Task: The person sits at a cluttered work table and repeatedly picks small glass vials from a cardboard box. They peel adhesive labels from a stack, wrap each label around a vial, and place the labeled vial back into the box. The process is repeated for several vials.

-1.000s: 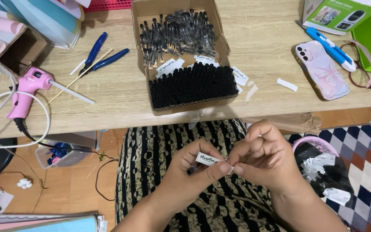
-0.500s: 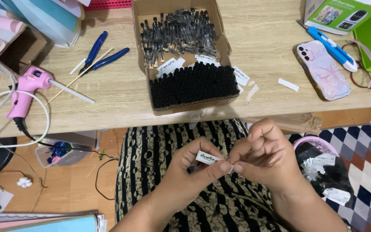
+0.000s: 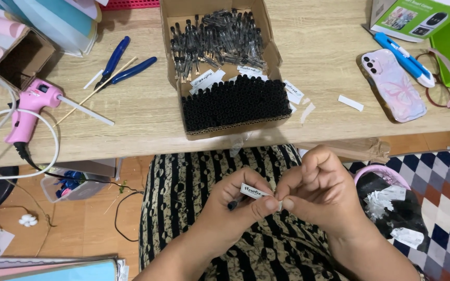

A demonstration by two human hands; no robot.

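Over my lap, my left hand (image 3: 233, 213) and my right hand (image 3: 321, 190) meet at the fingertips on a small black tube (image 3: 234, 205) that carries a white printed sticker (image 3: 255, 192). My left fingers curl around the tube; my right thumb and forefinger pinch the sticker's right end. On the wooden table (image 3: 131, 119) above stands an open cardboard box (image 3: 225, 67). Its near half holds upright black-capped tubes (image 3: 234, 103). Loose clear tubes (image 3: 217, 39) fill its far half, and white stickers (image 3: 207, 79) lie between the halves.
A pink glue gun (image 3: 29, 109) with a white cord lies at the table's left, blue-handled pliers (image 3: 123, 65) beyond it. To the right are a phone in a pink case (image 3: 393, 86), a blue pen (image 3: 403, 59) and a green box (image 3: 415, 15). A black bag of paper scraps (image 3: 394, 208) sits right of my lap.
Both hands stay together on the tube and sticker; only the fingers have shifted slightly.
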